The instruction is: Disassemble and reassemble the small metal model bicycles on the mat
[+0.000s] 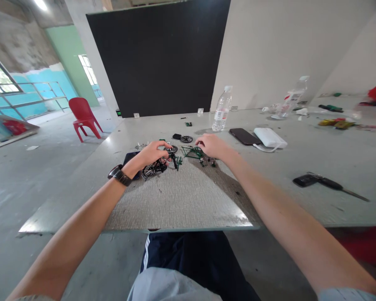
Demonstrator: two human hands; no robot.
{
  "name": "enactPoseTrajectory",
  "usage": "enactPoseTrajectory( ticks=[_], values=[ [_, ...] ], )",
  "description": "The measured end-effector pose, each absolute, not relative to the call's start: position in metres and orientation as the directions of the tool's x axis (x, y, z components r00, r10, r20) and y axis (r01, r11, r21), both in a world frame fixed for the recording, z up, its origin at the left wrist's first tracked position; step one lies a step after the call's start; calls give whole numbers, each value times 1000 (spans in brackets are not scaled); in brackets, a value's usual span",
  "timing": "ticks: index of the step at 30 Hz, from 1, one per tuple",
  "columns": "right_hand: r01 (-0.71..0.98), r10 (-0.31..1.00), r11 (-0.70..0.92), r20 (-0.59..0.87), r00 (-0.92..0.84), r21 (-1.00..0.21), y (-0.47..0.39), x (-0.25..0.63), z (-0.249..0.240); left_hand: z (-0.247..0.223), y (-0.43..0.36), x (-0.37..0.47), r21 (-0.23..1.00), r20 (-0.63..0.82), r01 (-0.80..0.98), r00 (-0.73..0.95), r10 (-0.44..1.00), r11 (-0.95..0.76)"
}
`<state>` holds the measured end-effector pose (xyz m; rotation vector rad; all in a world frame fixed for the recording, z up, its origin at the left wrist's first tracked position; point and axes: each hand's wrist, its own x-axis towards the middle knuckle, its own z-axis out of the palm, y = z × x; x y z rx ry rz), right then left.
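- The tabletop (175,209) carries everything; the small parts lie toward its far half, probably to keep them within reach of both hands and back from the near edge.
- A black panel (163,58) stands upright behind them.
- A water bottle (222,109) stands upright beyond the right hand, with a dark phone (243,136) lying nearby, both out of the fingers' way.
- The left hand (151,154) is partly closed, thumb and fingers pinching the upper part of the black wheeled model (152,168), seemingly to steady it.
- The right hand (210,145) is loosely curled, fingertips down at the green frame (191,153); whether it grips or only touches cannot be told.
- The black wheeled model tilts, its near wheel low by the tabletop, perhaps leaving its upper end accessible.
- The green frame lies just right of it, close enough to handle alongside.
- A loose wheel (186,139) lies flat beyond, where it cannot roll.
- Tiny green pieces (179,161) sit between model and frame, likely grouped for easy picking.
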<state>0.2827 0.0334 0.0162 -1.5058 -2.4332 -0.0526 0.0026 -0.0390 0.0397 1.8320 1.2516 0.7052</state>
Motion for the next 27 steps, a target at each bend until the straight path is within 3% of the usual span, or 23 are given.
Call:
enactPoseTrajectory(
  ticks=[14,27],
  values=[
    [839,841,540,80,-535,-72,67,268,22,37,-35,4,848,28,488,348,937,-207],
    [874,881,470,121,-457,-126,64,267,22,37,-37,3,852,8,489,345,939,-187]
  ],
)
